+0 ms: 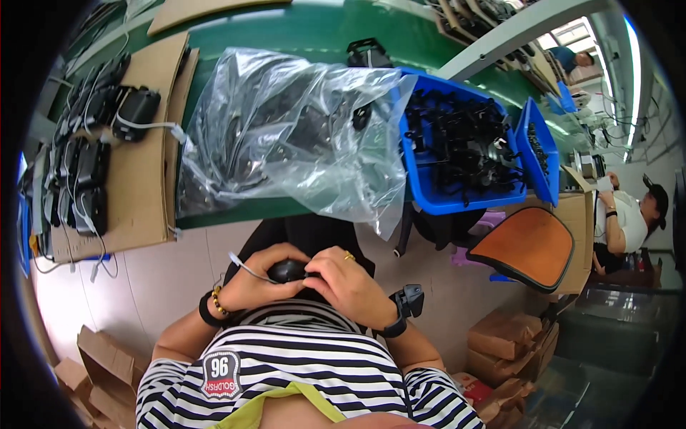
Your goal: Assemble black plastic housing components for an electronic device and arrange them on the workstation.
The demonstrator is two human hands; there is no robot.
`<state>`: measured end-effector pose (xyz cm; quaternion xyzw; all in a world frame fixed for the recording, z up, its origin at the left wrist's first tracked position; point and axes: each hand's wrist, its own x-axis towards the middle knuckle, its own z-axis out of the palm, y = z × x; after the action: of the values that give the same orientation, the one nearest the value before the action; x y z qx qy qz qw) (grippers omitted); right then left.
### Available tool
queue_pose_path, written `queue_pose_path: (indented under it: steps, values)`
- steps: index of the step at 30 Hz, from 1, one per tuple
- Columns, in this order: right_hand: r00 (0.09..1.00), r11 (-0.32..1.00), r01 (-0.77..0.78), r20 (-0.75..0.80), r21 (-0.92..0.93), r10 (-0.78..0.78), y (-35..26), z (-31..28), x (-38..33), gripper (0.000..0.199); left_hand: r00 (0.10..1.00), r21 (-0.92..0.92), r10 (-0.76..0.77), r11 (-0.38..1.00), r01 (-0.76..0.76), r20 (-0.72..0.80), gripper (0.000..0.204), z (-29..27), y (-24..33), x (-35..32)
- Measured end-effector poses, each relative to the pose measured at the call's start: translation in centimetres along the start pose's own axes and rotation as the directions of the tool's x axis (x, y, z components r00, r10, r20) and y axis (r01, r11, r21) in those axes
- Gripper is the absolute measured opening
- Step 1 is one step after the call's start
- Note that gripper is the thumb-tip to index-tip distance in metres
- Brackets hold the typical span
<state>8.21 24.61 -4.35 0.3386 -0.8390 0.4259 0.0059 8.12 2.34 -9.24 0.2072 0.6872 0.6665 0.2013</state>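
Just in front of a striped shirt (300, 350), a rounded black device (287, 270) sits half hidden in the curled fingers of the left hand (250, 280), while the right hand (351, 287) pinches its right end, covering detail there, and glare on a clear bag (314, 175) across the green worktop (307, 28) blurs its insides.

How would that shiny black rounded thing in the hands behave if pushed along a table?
The black rounded thing might rock or roll, since its visible side bulges. It could be slippery, as it looks glossy. It's probably stiff: its visible surface shows no dents.
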Motion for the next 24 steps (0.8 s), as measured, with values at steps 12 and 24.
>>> queue_pose_path:
  steps: [12,24]
  values:
    - [0.989,0.978,0.126,0.095,-0.164,-0.111,0.1,-0.6,0.9,0.022,0.994,-0.080,-0.105,0.991,0.104,-0.009,0.036,-0.3,1.1,-0.2]
    - [0.993,0.886,0.093,-0.023,-0.454,-0.116,0.9,1.1,0.9,0.025,0.999,-0.012,-0.015,1.000,0.014,-0.050,0.035,0.6,0.5,0.0]
